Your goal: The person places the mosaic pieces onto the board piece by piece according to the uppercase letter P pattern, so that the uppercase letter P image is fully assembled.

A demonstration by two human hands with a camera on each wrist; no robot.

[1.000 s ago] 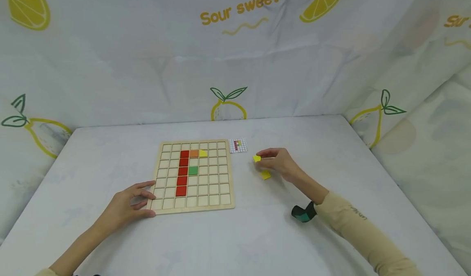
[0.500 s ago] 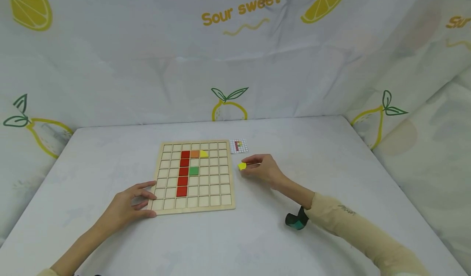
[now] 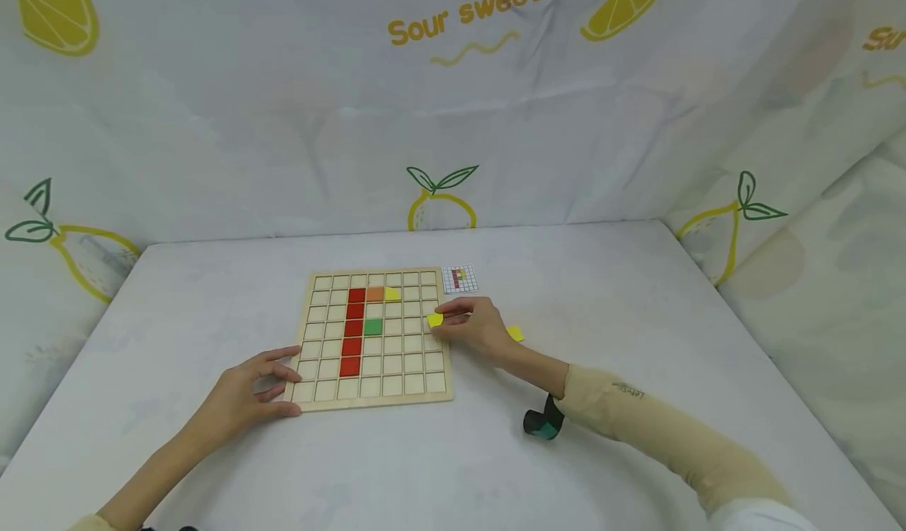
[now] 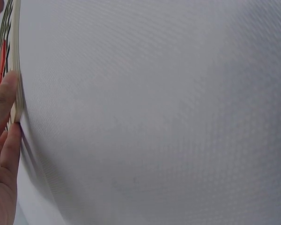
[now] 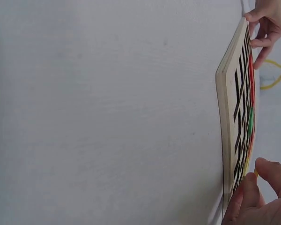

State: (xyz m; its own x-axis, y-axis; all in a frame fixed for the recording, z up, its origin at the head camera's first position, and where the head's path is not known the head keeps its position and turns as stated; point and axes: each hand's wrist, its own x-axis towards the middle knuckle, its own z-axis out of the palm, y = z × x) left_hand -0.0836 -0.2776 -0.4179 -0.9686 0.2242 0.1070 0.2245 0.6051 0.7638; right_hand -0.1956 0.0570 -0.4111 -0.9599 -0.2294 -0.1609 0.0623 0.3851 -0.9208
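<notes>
A wooden grid board [image 3: 403,366] lies on the table. It carries a column of several red tiles [image 3: 352,329], an orange tile [image 3: 375,294], a green tile [image 3: 373,327] and a cut-cornered yellow piece [image 3: 392,294]. My right hand [image 3: 476,330] pinches a yellow tile [image 3: 435,321] between thumb and fingertips, over the board's right edge. In the right wrist view only a sliver of that tile shows between the fingertips. At the front left corner, the fingers and thumb of my left hand [image 3: 244,393] touch the board's edge, loosely spread.
Another yellow tile [image 3: 516,333] lies on the table just beyond my right wrist. A small printed pattern card [image 3: 460,279] sits by the board's back right corner. A black and green object [image 3: 543,423] hangs at the right cuff. White lemon-print cloth [image 3: 318,161] stands behind.
My right hand has moved left with the yellow tile, from the table right of the board to above its right edge. The left hand and board stay put.
</notes>
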